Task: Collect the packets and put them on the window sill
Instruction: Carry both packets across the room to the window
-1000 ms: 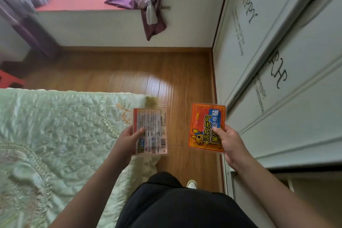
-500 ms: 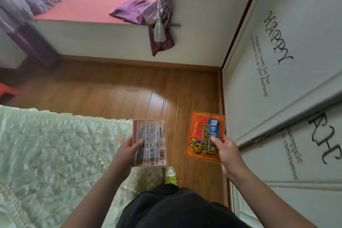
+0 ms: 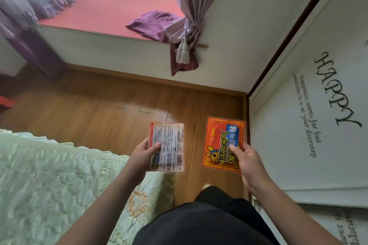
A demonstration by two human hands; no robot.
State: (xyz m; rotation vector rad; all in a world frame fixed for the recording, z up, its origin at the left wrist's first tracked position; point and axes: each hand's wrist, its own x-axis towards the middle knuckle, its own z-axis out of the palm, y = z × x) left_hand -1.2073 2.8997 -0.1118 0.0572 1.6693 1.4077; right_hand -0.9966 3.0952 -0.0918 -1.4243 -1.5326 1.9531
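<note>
My left hand (image 3: 142, 157) grips a flat packet (image 3: 170, 145) by its left edge, its white printed back with a barcode facing up. My right hand (image 3: 246, 160) holds a second packet (image 3: 221, 141) by its lower right corner; this one shows an orange front with yellow characters and a blue label. Both packets hang side by side above the wooden floor, apart from each other. The window sill (image 3: 111, 9), a wide red ledge, lies ahead at the top of the view, beyond a white wall face.
A bed with a pale green quilt (image 3: 49, 175) fills the lower left. White wardrobe doors (image 3: 310, 125) with black lettering line the right. A tied purple curtain (image 3: 189, 26) and a purple cloth (image 3: 155, 23) rest on the sill's right end. Wooden floor (image 3: 111, 109) lies between.
The view has advanced toward the window; the sill and curtain appear larger and nearer. Both hands keep the same grips on the packets, held at the same spacing.
</note>
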